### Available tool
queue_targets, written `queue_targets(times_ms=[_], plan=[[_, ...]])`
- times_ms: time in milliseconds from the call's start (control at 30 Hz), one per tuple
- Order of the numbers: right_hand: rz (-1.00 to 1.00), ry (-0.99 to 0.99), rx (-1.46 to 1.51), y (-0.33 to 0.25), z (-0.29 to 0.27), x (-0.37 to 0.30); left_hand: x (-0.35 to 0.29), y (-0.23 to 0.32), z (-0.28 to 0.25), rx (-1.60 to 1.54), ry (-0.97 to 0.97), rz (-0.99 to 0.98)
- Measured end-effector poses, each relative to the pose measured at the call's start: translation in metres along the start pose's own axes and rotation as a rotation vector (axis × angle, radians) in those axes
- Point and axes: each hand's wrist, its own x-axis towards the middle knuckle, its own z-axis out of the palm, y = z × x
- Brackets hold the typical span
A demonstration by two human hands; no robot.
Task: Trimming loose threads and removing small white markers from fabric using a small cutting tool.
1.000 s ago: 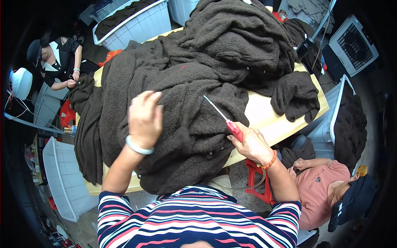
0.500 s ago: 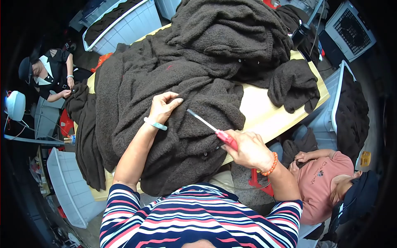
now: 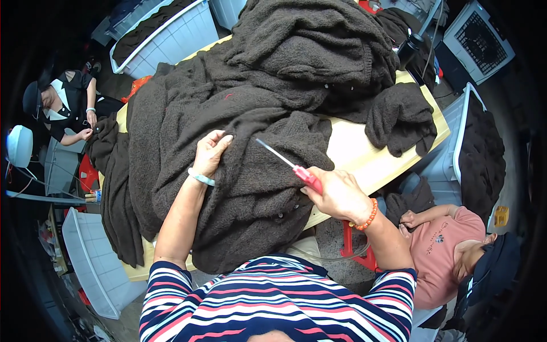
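A large heap of dark brown knit garments (image 3: 171, 122) covers most of the table in front of me. My left hand (image 3: 209, 153), with a pale bangle at the wrist, pinches a fold of this knit between thumb and fingers. In my right hand (image 3: 341, 195) is a red-handled tool (image 3: 308, 179) with a slim metal shaft. Its shaft points up and left, over the knit and a little right of my left hand. I cannot make out the shape of its tip. Small buttons show on the knit near the right hand.
The pale yellow tabletop (image 3: 364, 153) shows at right, beside a separate crumpled brown knit piece (image 3: 401, 117). White plastic bins (image 3: 94, 259) stand around the table. One person (image 3: 71, 108) handles knit at far left; another in pink (image 3: 447, 251) sits close by my right arm.
My left hand has shifted left and now pinches a fold of the knit, which is drawn up beside its fingers. My right hand and the tool have moved slightly left.
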Motion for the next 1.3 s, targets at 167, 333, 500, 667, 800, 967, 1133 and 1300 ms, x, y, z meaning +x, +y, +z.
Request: queue_targets(times_ms=[167, 333, 500, 667, 800, 967, 1133, 1300], plan=[[0.073, 0.084, 0.062, 0.015, 0.003, -0.007, 0.018, 0.027, 0.045, 0.699, 0.014, 0.183], [0.119, 0.151, -0.001, 0.017, 0.003, -0.011, 0.052, 0.014, 0.091, 1.099, 0.024, 0.301], [0.086, -0.082, -0.025, 0.002, -0.005, -0.031, 0.049, -0.016, 0.069, 0.343, -0.05, 0.152], [-0.079, 0.079, 0.123, -0.002, -0.001, -0.032, -0.043, 0.0, 0.066, 0.599, 0.07, 0.474], [-0.216, 0.13, 0.133, -0.029, 0.013, -0.02, -0.15, 0.028, 0.049, 1.251, 0.158, 0.612], [-0.429, 0.01, 0.064, -0.09, 0.044, 0.004, -0.189, -0.002, -0.019, 0.924, 0.332, 0.517], [-0.524, 0.104, 0.114, -0.119, 0.07, 0.026, -0.195, 0.053, -0.023, -0.591, 0.085, 0.169], [-0.371, 0.2, 0.302, -0.114, 0.048, 0.041, -0.145, 0.167, -0.108, 0.204, 0.459, 0.766]])
